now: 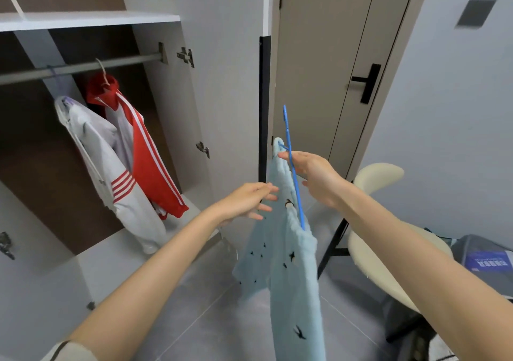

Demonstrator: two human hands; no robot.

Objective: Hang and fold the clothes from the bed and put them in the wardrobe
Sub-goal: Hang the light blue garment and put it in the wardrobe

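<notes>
The garment looks soft and light; the right grip holds its hanger, probably the best hold; the left grip is open.

fleecy cloth garment, seemingly plastic hanger

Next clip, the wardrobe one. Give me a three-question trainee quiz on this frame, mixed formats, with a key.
1. True or false: two garments already hang on the wardrobe rail.
2. Which hand holds the blue hanger? A) left B) right C) neither
3. Fill in: the light blue garment on that hanger carries small black ____ prints.
Key: 1 true, a white jacket and a red-and-white track jacket. 2 B, the right hand. 3 bird.
</notes>
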